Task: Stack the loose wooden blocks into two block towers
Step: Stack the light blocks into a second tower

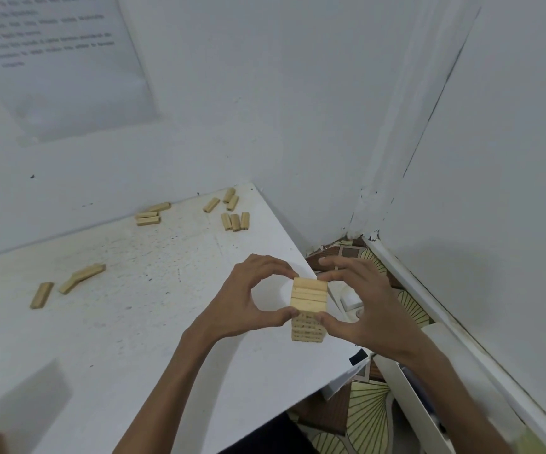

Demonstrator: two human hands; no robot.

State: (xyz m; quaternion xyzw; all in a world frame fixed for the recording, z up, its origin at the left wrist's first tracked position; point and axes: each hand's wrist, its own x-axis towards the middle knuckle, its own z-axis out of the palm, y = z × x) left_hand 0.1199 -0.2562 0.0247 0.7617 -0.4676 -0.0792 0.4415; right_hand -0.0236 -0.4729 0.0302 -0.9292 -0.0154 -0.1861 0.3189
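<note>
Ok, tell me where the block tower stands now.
In the head view the block tower stands near the right edge of the white table, held at its top between the left hand and the right hand.

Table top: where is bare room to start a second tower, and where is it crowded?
Bare: the middle of the table, between the tower, the left blocks and the far blocks; also the near-left area. Crowded: the far edge by the wall, and the right edge where left hand and right hand pinch the tower.

Nothing can be read: lines on the wall sheet [52, 60] are blurred, marks on the block tower [308, 327] too small.
</note>
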